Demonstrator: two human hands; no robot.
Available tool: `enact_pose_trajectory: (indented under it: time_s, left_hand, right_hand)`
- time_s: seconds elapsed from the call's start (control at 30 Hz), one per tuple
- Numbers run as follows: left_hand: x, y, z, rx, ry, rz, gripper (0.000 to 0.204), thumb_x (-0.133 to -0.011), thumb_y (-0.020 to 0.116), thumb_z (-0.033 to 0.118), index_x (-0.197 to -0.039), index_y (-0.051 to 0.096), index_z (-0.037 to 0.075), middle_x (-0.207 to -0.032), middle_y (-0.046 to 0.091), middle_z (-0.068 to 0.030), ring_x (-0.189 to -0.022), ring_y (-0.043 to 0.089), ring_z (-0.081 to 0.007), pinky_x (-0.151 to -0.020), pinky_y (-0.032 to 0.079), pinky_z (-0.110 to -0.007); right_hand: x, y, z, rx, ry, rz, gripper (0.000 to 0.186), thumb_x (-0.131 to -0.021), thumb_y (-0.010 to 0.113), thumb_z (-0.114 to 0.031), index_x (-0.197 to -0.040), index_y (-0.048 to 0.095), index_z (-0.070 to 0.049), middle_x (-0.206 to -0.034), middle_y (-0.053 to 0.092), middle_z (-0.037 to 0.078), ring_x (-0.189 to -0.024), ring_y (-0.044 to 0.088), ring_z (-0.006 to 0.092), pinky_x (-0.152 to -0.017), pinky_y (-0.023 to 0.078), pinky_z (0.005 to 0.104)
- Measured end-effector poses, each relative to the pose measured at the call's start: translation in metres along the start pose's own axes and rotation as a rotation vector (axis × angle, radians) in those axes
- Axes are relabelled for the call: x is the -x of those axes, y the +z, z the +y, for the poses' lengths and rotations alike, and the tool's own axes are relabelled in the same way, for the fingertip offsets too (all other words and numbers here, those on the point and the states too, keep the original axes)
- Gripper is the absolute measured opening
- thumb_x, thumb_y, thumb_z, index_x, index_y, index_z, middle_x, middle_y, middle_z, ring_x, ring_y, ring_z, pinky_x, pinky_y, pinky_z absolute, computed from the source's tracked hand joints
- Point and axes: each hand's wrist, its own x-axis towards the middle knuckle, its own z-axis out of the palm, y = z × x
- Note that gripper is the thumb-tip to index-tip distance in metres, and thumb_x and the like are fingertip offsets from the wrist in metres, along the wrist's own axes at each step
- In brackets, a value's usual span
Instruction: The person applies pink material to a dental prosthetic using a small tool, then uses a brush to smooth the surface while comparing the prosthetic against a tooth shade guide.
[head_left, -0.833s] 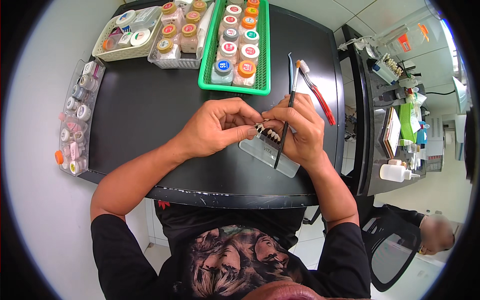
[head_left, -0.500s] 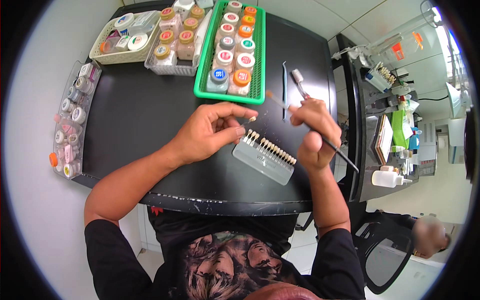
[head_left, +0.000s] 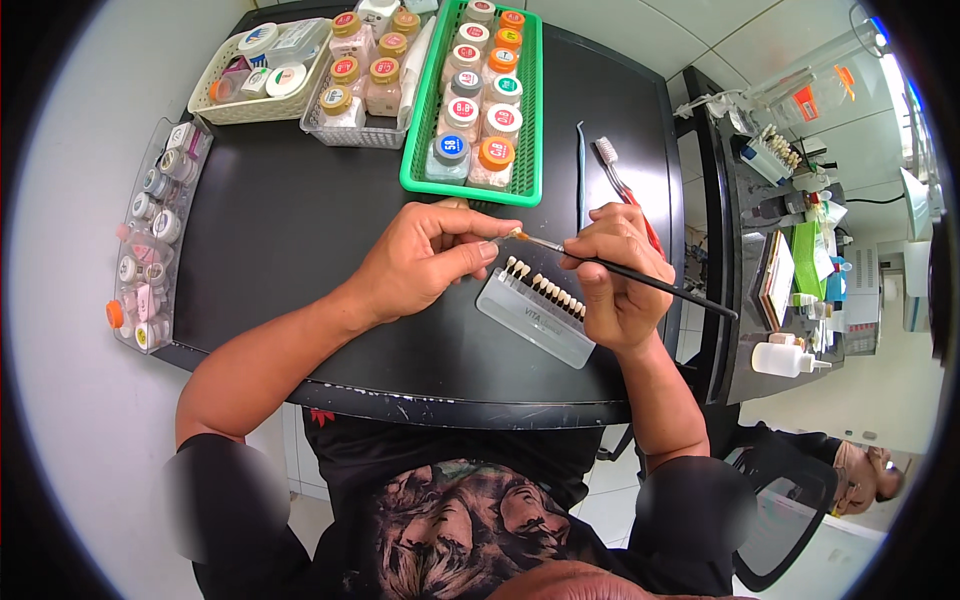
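Observation:
My left hand (head_left: 420, 262) pinches a small tooth shade tab (head_left: 516, 232) by its thin stem, above the black table. My right hand (head_left: 628, 268) is closed around a slim brush with a black handle (head_left: 690, 294). Its orange-brown bristles meet the tab's tooth-coloured end, though I cannot tell whether they press on it. Just below the hands lies a grey shade guide (head_left: 535, 322) holding a row of tooth-coloured tabs on dark stems, with a gap in the row. The right fingers cover the row's right end.
A green basket (head_left: 408, 165) of powder jars stands beyond my hands. Left of it are a clear bin (head_left: 360, 136) and a cream basket (head_left: 205, 105); a jar tray (head_left: 165, 240) lines the left edge. A toothbrush (head_left: 607, 152) and a blue tool (head_left: 581, 165) lie right. Someone (head_left: 865, 475) is behind.
My right hand has moved left and lowered its brush tip onto or against the tab, from a blurred position above. The left hand keeps its pinch. The whole view has shifted slightly.

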Motion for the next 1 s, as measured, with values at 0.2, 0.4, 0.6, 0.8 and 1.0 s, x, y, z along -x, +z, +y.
enact_pose_trajectory:
  time_s: [0.2, 0.4, 0.6, 0.8, 1.0]
  left_hand:
    - [0.004, -0.001, -0.001, -0.01, -0.021, -0.002, 0.031, -0.105, 0.073, 0.008, -0.135, 0.08, 0.006, -0.101, 0.066, -0.0006, -0.081, 0.066, -0.0082, -0.068, 0.049, -0.023]
    - [0.003, -0.001, 0.002, -0.038, -0.024, 0.009, 0.03, -0.105, 0.073, 0.009, -0.134, 0.081, 0.006, -0.101, 0.067, -0.0006, -0.08, 0.066, -0.0077, -0.067, 0.049, -0.023]
    - [0.001, -0.004, -0.003, -0.023, -0.054, -0.024, 0.03, -0.105, 0.073, 0.012, -0.133, 0.081, 0.006, -0.093, 0.068, 0.0005, -0.077, 0.066, -0.0063, -0.064, 0.047, -0.022]
    - [0.001, -0.004, 0.002, 0.051, -0.082, -0.036, 0.029, -0.103, 0.072, 0.012, -0.13, 0.081, 0.005, -0.084, 0.067, 0.0014, -0.073, 0.065, -0.0057, -0.063, 0.046, -0.021]
    - [0.0, -0.001, 0.003, -0.015, -0.056, -0.032, 0.029, -0.103, 0.072, 0.01, -0.129, 0.08, 0.002, -0.084, 0.067, 0.001, -0.074, 0.063, -0.0063, -0.067, 0.05, -0.023]
  right_hand:
    - [0.004, 0.0, -0.002, 0.013, -0.013, -0.002, 0.018, -0.103, 0.078, -0.02, -0.1, 0.076, -0.003, -0.076, 0.073, 0.003, -0.069, 0.067, 0.0206, -0.09, 0.054, 0.0466]
    - [0.004, 0.0, -0.004, 0.021, -0.01, -0.03, 0.016, -0.101, 0.079, -0.018, -0.099, 0.075, -0.003, -0.077, 0.073, 0.004, -0.069, 0.068, 0.0199, -0.091, 0.053, 0.0458]
    - [0.002, 0.005, -0.003, 0.077, -0.042, -0.043, 0.013, -0.097, 0.083, -0.013, -0.098, 0.075, -0.003, -0.081, 0.075, 0.005, -0.07, 0.069, 0.0213, -0.09, 0.054, 0.046]
    - [0.003, 0.005, -0.01, 0.112, -0.026, -0.075, 0.006, -0.094, 0.08, -0.003, -0.097, 0.075, -0.003, -0.083, 0.076, 0.006, -0.068, 0.068, 0.0225, -0.088, 0.054, 0.0459]
    - [0.002, 0.003, -0.011, 0.099, 0.042, 0.0, 0.006, -0.093, 0.081, -0.002, -0.094, 0.075, -0.002, -0.082, 0.075, 0.006, -0.069, 0.068, 0.0232, -0.087, 0.055, 0.0467]
